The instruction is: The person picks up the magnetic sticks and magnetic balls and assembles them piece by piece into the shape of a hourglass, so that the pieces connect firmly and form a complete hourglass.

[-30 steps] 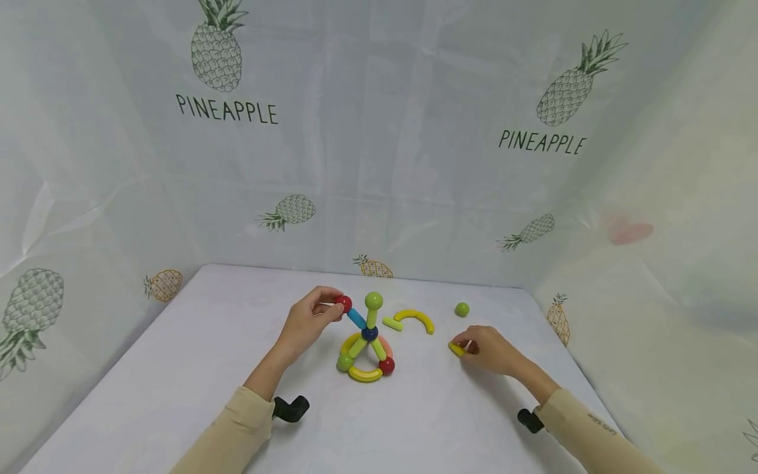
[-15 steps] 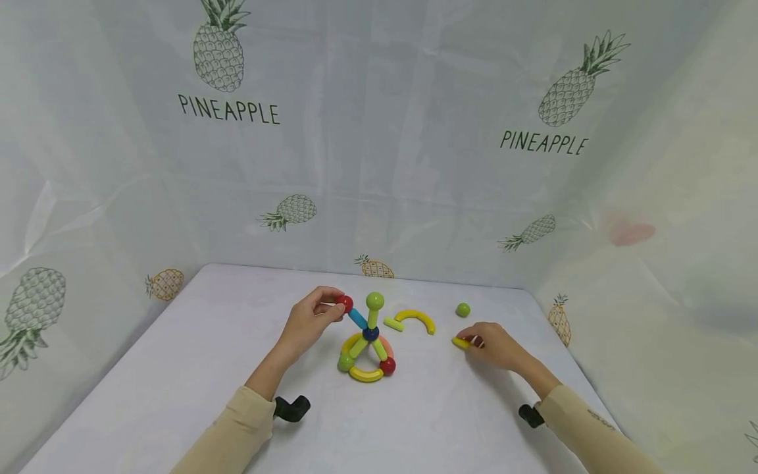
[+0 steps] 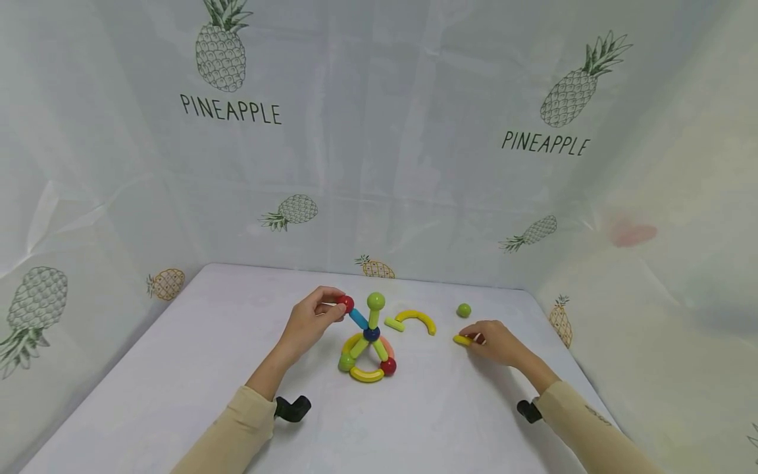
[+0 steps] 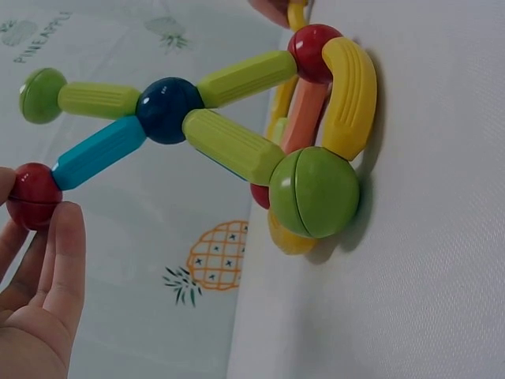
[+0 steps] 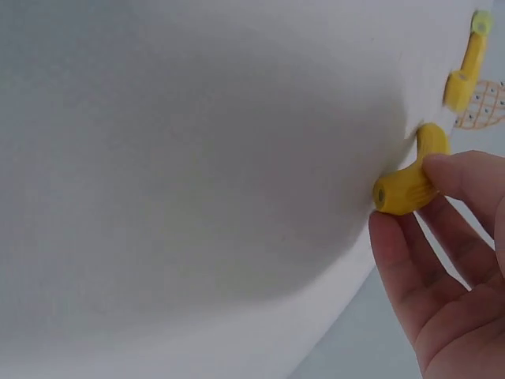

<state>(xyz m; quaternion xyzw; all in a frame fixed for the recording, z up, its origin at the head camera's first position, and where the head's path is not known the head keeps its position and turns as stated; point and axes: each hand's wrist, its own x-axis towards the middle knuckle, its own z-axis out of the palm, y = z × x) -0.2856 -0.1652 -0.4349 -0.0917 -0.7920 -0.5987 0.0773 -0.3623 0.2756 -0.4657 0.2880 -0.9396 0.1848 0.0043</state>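
A magnetic ball-and-stick structure stands on the table, with a dark blue ball (image 4: pixel 170 110) joining its sticks. From that ball a blue stick (image 4: pixel 99 152) slants up to a red ball (image 4: pixel 35 196), which my left hand (image 3: pixel 304 329) pinches between thumb and fingers. A light green stick (image 4: pixel 99 99) rises to a green ball (image 3: pixel 376 301) on top. Curved yellow (image 3: pixel 367 374) and salmon (image 4: pixel 304 116) sticks form the ring at the base. Over to the right, my right hand (image 3: pixel 496 343) pinches a curved yellow stick (image 5: pixel 406 188) close to the tabletop.
Behind the structure lie curved yellow sticks (image 3: pixel 416 315) in an arc, touching a short light green stick (image 3: pixel 394 324). A loose green ball (image 3: pixel 464 310) sits farther back on the right. Pineapple-print sheeting (image 3: pixel 403 164) hangs behind the white table (image 3: pixel 379 434).
My right hand has shifted slightly away from me with the curved yellow stick, which has turned a little. My left hand keeps its hold on the red ball.
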